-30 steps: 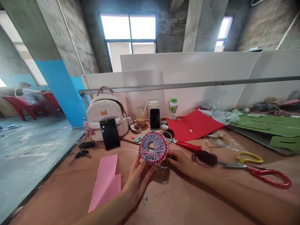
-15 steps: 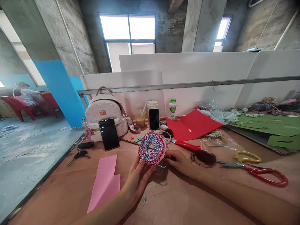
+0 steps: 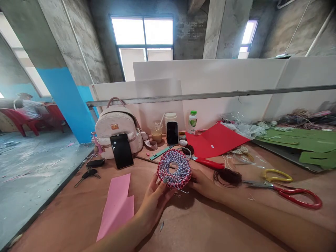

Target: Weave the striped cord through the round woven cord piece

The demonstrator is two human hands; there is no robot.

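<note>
A ring of twisted yarn, patterned in blue, white and red with red loops along its outer edge, is held up over the table in both hands. My left hand grips its lower left, thumb on the front face and fingers underneath. At the lower right edge, the fingers of my right hand close on the ring; their tips are partly hidden behind it. A short loose end of striped cord hangs below the ring. Just beyond it lie a green ruler strip and a thin brown stick.
Pink paper lies left, near keys. A phone leans on a backpack; behind are a drink cup and bottle. Right are red paper, red-handled pliers, a dark tassel and scissors.
The ring has shifted slightly right and tilted, uncovering more of the green strip. Both hands have moved with it and keep hold.
</note>
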